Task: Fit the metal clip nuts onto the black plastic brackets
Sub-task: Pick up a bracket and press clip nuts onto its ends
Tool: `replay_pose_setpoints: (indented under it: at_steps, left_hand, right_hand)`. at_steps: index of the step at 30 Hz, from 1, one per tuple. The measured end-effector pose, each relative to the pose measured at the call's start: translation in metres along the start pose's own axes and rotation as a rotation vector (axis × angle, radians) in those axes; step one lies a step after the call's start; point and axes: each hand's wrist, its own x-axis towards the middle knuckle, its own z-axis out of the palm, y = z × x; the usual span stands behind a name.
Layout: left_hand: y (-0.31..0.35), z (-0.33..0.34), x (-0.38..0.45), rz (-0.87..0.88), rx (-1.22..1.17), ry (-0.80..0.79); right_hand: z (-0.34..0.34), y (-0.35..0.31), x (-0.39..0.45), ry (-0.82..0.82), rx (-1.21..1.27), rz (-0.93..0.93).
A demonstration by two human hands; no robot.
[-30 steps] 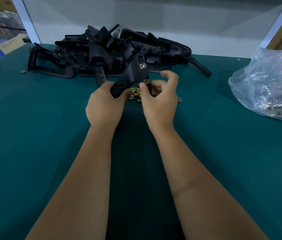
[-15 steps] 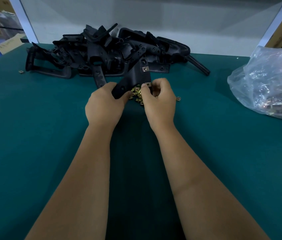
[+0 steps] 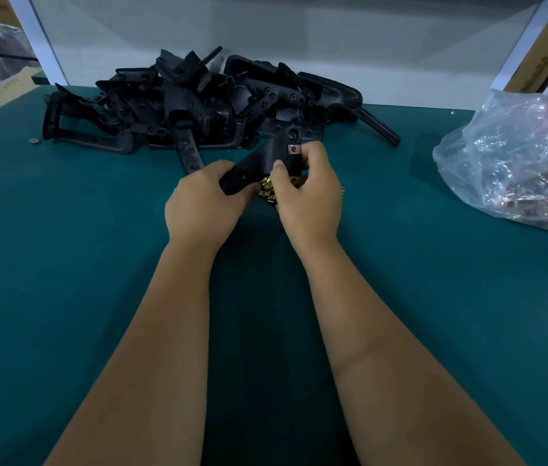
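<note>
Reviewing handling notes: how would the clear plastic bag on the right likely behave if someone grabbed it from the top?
The plastic bag would probably be floppy: its film is crumpled and slumps on the table. It likely feels heavy for its size, since small metal pieces seem to pool at the bottom. The contents would probably shift when lifted.

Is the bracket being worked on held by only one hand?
No: the left hand grips the lower end of the black bracket while the right hand holds its upper end beside a fitted clip nut.

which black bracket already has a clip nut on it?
The black plastic bracket held in both hands: a metal clip nut sits on its upper edge. Those in the pile of black brackets behind show none.
</note>
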Motion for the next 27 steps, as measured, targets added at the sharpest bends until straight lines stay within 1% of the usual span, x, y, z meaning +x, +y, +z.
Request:
replay_pose_setpoints:
  at_steps: [2, 4, 6, 8, 10, 13, 15, 18, 21, 22, 23, 25, 27]
  left_hand:
    - [0.004, -0.002, -0.002, -0.007, -0.015, 0.005]
    - [0.011, -0.002, -0.004, -0.02, -0.08, 0.019]
    - [0.024, -0.001, -0.008, -0.028, -0.169, 0.028]
    - [0.041, 0.003, -0.013, -0.046, -0.238, 0.001]
    - [0.061, 0.012, -0.022, -0.067, -0.298, -0.103]
    - [0.095, 0.032, -0.043, -0.108, -0.459, -0.279]
    - [0.122, 0.042, -0.063, -0.089, -0.553, -0.365]
    - [0.172, 0.058, -0.096, 0.041, -0.634, -0.471]
    - [0.227, 0.07, -0.137, 0.159, -0.731, -0.623]
    - [0.244, 0.075, -0.154, 0.193, -0.753, -0.681]
    - [0.262, 0.08, -0.172, 0.222, -0.769, -0.743]
    - [0.294, 0.091, -0.21, 0.237, -0.824, -0.886]
    - [0.319, 0.101, -0.25, 0.161, -0.913, -1.073]
  right_hand:
    - [0.0, -0.001, -0.002, -0.024, 0.026, 0.029]
    - [-0.002, -0.002, -0.006, -0.018, 0.108, 0.077]
    - [-0.004, -0.003, -0.011, 0.03, 0.235, 0.159]
    - [-0.01, -0.004, -0.015, 0.094, 0.394, 0.273]
    - [-0.021, -0.004, -0.018, 0.125, 0.53, 0.393]
    - [-0.05, 0.0, -0.022, 0.172, 0.722, 0.503]
    - [-0.078, 0.002, -0.022, 0.228, 0.765, 0.565]
    - [-0.136, 0.007, -0.023, 0.354, 0.767, 0.628]
    - [-0.209, 0.013, -0.037, 0.465, 0.825, 0.557]
    - [-0.234, 0.016, -0.044, 0.512, 0.809, 0.536]
    - [-0.26, 0.019, -0.052, 0.571, 0.76, 0.52]
    - [-0.312, 0.026, -0.073, 0.703, 0.567, 0.501]
    - [-0.358, 0.034, -0.101, 0.823, 0.271, 0.514]
